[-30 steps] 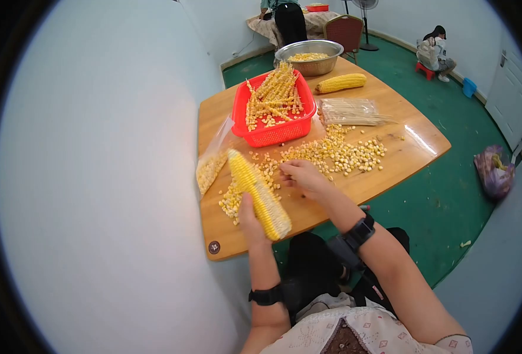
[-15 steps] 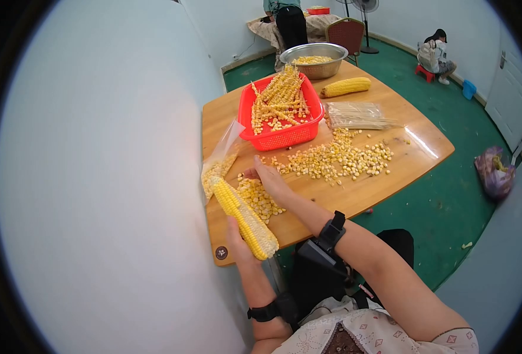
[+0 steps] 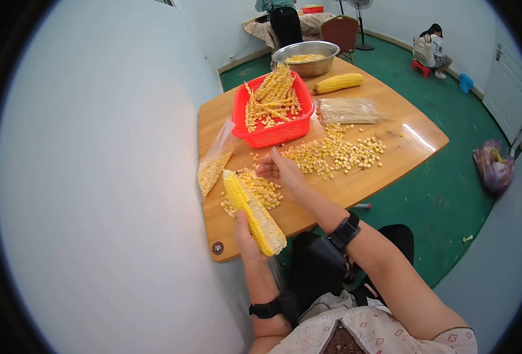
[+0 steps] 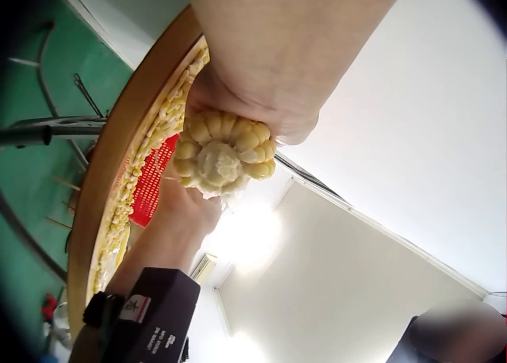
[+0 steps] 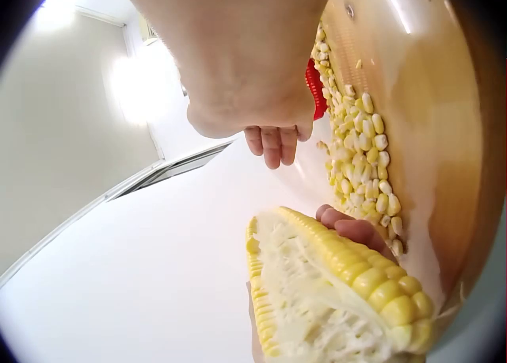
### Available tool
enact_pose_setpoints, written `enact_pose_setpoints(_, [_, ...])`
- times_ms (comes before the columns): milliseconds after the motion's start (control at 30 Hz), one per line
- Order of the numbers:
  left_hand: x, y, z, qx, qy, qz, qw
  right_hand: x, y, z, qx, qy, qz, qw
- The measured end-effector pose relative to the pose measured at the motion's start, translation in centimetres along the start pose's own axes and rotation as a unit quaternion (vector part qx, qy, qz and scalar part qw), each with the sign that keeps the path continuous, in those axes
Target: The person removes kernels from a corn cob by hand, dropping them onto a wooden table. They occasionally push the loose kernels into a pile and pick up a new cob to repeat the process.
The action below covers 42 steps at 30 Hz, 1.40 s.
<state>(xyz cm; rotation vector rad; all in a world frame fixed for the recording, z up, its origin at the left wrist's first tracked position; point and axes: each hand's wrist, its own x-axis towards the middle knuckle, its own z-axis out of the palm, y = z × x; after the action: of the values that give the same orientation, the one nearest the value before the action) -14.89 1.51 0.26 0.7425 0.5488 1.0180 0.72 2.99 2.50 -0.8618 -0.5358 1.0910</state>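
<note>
My left hand (image 3: 248, 241) grips an ear of corn (image 3: 241, 197) near its lower end, tilted over the table's near left corner. A pale strip bare of kernels (image 5: 305, 299) runs along the ear, with yellow rows on both sides. The ear's cut end (image 4: 218, 163) faces the left wrist camera. Just right of the ear, my right hand (image 3: 283, 172) hovers with its fingers loosely bent and holds nothing. Loose kernels (image 3: 264, 192) lie on the table beneath the ear and right hand.
Ahead stands a red basket (image 3: 275, 139) of stripped cobs. A bag of kernels (image 3: 212, 172) leans left by the wall. More kernels (image 3: 346, 154), a packet of thin sticks (image 3: 349, 110), a whole ear (image 3: 339, 83) and a metal bowl (image 3: 314, 68) lie farther on. Two people are beyond.
The ear has come lower and its bare strip shows more. My right hand went left toward the ear, then drew back slightly right.
</note>
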Motion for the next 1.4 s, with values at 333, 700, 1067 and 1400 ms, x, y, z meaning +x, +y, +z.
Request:
enact_pose_setpoints(333, [-3.0,-6.1,6.2,0.074,-0.184,-0.126,0.972,-14.2,-1.9,-9.5,-0.033,0.107,-0.049,0.992])
enact_pose_setpoints(700, [-8.3,-11.5,8.4,0.199,-0.332,-0.187,0.903,-23.1,-1.7,-13.1,-0.068,0.185,-0.096,0.976])
enact_pose_setpoints(1067, [-9.6,-17.4,8.9,0.218,-0.367,-0.342,0.837,-26.8,0.4,-17.5,-0.053,0.307,-0.051,0.949])
enact_pose_setpoints(1400, [-10.6,-24.3,9.8,0.244,-0.329,-0.458,0.789,-29.1,4.1,-23.9,-0.047,0.362,-0.088,0.927])
